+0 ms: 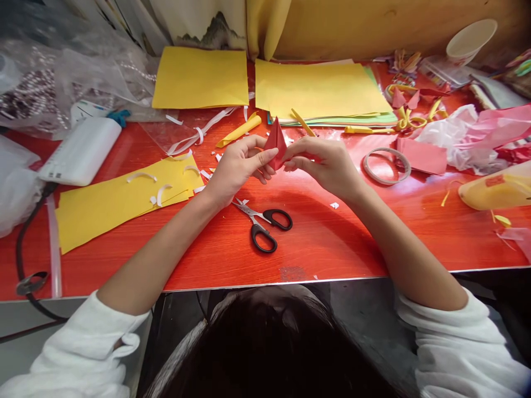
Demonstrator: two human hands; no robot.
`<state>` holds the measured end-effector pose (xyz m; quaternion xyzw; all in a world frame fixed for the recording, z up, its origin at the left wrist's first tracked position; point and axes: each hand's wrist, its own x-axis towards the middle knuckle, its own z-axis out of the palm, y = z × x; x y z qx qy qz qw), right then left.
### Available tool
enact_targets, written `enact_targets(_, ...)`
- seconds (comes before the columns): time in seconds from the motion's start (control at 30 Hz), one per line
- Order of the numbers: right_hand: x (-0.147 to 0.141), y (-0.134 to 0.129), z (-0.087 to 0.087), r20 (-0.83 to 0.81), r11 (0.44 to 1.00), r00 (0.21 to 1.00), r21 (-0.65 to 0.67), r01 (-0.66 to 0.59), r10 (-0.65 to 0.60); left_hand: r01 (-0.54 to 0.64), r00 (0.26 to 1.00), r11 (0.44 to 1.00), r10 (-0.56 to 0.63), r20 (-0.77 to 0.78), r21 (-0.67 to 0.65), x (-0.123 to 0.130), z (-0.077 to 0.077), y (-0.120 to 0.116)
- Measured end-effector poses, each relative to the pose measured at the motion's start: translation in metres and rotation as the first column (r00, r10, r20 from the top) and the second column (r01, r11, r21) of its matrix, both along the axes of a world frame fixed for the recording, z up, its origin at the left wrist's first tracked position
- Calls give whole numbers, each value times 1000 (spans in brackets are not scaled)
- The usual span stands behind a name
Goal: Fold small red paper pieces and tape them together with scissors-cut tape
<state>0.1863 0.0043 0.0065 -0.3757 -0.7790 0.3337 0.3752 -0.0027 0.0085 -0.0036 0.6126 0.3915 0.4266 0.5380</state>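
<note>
Above the red table (332, 243): one folded red paper (276, 145), point upward, between our two hands.
Left hand (244, 166): closed narrowly on the folded red paper.
Right hand (321, 160): fingertips nearly together at its right edge; whether pinching, we cannot tell.
Scissors (256, 215): one pair, nearer us.

Counted: one pair of scissors (252, 213), with two black loops (263, 251). Beyond the scissors, count two hands (236, 166) at one folded red paper (276, 145); farther beyond, two stacks of yellow paper (203, 80) and one yellow roll (239, 130). Left of them, one overlapping set of yellow sheets (108, 204) and one white box (85, 152). To their right, one tape ring (386, 181) and one cup (468, 47).
</note>
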Motion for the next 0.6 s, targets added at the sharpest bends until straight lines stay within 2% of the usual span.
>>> enact_targets(0.27,0,2,-1,58,999,997,4,-48,48,17,1000,999,-16,-27,43,1,-1,-2)
enact_targets(0.43,-5,0,-3,25,999,999,41,29,-30,-7,999,996,11,-41,89,1,-6,0)
enact_targets(0.6,-11,-2,-9,-90,994,992,-69,84,-90,14,998,998,-10,-54,61,1,-4,1)
